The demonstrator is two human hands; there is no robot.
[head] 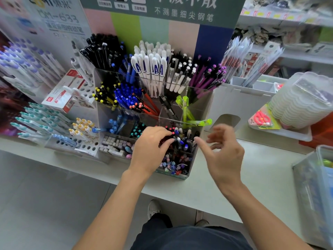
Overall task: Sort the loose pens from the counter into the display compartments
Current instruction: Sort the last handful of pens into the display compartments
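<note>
Left grip pinching upright pens; right empty

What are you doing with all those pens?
A person is tidying a clear pen display on a shop counter. The left hand reaches into a front compartment of mixed pens, fingertips among the pen tops. The right hand hovers open beside it, holding nothing. One yellow-green pen lies across the display's edge.

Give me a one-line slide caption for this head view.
Left hand fingering mixed pens in the clear acrylic display's front compartment; right hand open beside it.
</note>
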